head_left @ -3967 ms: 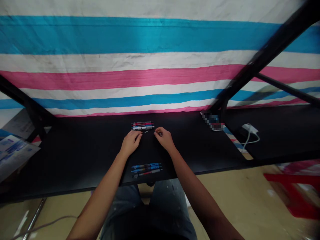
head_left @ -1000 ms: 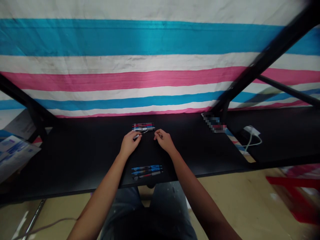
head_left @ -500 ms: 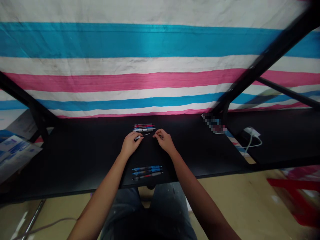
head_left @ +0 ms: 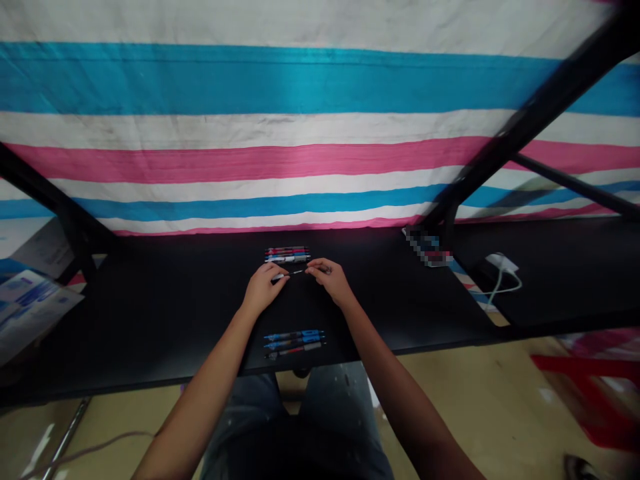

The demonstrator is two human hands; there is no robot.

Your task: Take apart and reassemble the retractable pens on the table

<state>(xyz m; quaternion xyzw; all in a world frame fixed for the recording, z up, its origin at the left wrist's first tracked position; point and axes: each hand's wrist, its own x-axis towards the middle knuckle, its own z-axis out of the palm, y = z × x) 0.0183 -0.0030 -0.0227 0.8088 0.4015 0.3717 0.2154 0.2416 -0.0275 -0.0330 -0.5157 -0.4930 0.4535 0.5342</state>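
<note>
My left hand is closed around a white pen barrel, held just above the black table. A thin refill sticks out of the barrel to the right. Close to the refill's end, my right hand pinches thumb and fingers together. A small greyish piece shows among those fingers, too small to name. Just beyond the hands lies a row of several pens, red, blue and white. Nearer to me, three pens lie side by side: two blue pens and a dark one with red.
The black table ends just before my lap. A pixelated item lies at its right end. Past a gap, a white charger with its cable rests on another table. Plastic packaging is at the left. A striped sheet hangs behind.
My right hand's fingertips have come in to the tip of the refill, closing the small gap between them. My left hand has shifted very slightly right. The pen rows lie as before.
</note>
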